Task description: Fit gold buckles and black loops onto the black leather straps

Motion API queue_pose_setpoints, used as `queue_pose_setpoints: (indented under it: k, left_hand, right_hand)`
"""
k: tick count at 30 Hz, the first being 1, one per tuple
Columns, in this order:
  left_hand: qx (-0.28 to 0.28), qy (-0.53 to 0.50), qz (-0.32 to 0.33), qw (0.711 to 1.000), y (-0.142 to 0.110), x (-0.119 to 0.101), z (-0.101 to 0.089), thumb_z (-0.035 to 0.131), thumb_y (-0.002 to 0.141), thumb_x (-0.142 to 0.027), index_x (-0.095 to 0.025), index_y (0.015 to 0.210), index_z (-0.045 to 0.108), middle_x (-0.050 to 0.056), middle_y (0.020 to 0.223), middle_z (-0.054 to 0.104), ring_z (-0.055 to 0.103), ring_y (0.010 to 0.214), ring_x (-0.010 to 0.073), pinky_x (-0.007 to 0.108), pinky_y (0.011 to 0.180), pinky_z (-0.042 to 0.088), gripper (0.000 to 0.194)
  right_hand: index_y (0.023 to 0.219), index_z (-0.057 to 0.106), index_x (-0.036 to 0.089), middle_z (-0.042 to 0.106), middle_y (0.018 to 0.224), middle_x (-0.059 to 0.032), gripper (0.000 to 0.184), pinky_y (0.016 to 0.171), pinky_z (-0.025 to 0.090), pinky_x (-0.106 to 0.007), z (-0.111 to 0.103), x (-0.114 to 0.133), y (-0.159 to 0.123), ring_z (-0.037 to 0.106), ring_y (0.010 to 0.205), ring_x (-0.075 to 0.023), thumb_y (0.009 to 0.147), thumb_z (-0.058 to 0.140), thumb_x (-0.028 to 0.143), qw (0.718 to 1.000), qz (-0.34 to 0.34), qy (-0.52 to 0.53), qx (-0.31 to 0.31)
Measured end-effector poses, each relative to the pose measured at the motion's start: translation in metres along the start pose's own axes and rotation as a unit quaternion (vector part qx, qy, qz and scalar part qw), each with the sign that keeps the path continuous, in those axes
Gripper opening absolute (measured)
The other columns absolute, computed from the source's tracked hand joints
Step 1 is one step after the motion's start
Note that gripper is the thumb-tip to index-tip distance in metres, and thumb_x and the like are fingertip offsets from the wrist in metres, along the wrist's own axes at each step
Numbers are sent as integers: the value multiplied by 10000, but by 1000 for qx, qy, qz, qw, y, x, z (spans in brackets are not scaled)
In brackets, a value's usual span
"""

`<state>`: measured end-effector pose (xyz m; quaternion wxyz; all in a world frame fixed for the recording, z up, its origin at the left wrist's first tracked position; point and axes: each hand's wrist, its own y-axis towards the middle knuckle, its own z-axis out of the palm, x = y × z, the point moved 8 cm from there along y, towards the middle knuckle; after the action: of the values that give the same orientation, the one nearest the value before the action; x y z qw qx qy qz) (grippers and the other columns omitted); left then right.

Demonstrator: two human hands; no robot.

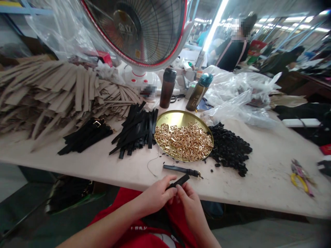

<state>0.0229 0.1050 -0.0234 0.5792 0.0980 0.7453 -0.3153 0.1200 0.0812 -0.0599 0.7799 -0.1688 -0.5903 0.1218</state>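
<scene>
My left hand (159, 193) and my right hand (188, 199) meet at the table's front edge, both closed on one short black strap (181, 180). Its free end points up and to the right; the lower part is hidden by my fingers. Just beyond it lies another black strap with a gold buckle (182, 170). A round gold tray (176, 117) behind that holds a heap of small gold buckles (184, 141). Left of the tray sits a pile of black straps (138, 129). To its right spreads a heap of small black loops (230, 148).
A bundle of buckled black straps (86, 136) and stacked beige strips (51, 89) fill the left. Behind the tray stand a fan (139, 31), a brown bottle (167, 89) and a teal-lidded bottle (199, 93). Plastic bags (238, 93) lie behind right; pliers (301, 177) lie at right.
</scene>
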Motion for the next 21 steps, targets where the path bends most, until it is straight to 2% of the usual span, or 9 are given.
queue_pose_setpoints:
  k: [3,6,8,11,13,15,16,19,21]
  left_hand:
    - [-32,-18,-29,999,10,8,-17,367,819,-343,-147,813,510,-68,497,398,364,456,85,200,468,291,243]
    - [-88,-55,-48,993,19,15,-33,352,814,-332,-165,747,458,-90,448,322,289,404,74,194,429,242,209]
    - [-100,-77,-56,990,24,17,-36,345,809,-325,-170,731,441,-94,436,315,270,390,71,194,422,233,198]
    - [-96,-74,-60,991,28,18,-36,351,802,-313,-170,725,444,-88,438,327,282,397,73,198,424,231,187]
    - [-100,-47,-51,993,29,17,-40,362,801,-308,-170,715,450,-79,459,348,312,423,77,201,440,240,185]
    - [-114,-21,-42,992,27,17,-45,367,803,-306,-171,699,450,-73,477,363,335,448,80,205,459,252,189]
    - [-120,-15,-39,992,26,17,-47,365,805,-308,-172,695,449,-71,482,369,341,455,82,208,466,257,194]
    - [-127,-12,-29,991,22,16,-49,366,811,-323,-173,689,441,-68,483,384,354,461,87,213,476,266,207]
    - [-129,-22,-13,991,21,12,-48,368,816,-333,-175,686,429,-68,487,394,359,462,85,210,479,272,213]
  right_hand:
    - [835,582,199,524,605,25,266,535,367,-255,-29,46,22,456,547,-129,718,586,437,980,-106,-151,-67]
    - [903,566,205,587,752,-25,273,618,389,-288,-52,94,57,516,679,-173,751,540,431,931,-208,-273,-128]
    - [856,579,204,600,791,-46,239,638,376,-303,-51,113,86,524,710,-190,760,518,415,872,-243,-402,-141]
    - [735,588,205,588,735,-50,173,595,326,-300,-34,117,124,510,660,-190,756,508,357,768,-229,-581,-142]
    - [672,575,203,567,686,-46,142,559,283,-296,-27,115,137,485,608,-181,738,512,312,744,-213,-617,-143]
    - [653,564,204,551,658,-37,136,544,256,-293,-24,115,140,463,583,-175,732,502,296,746,-211,-616,-142]
    - [656,563,207,546,651,-29,134,546,253,-291,-26,116,139,456,586,-173,730,501,300,760,-212,-598,-143]
    - [656,568,209,530,614,-6,125,570,266,-291,-41,121,133,442,594,-171,686,546,329,839,-206,-481,-149]
    - [656,564,201,518,587,4,147,576,286,-292,-50,122,128,432,575,-162,656,572,349,880,-198,-404,-152]
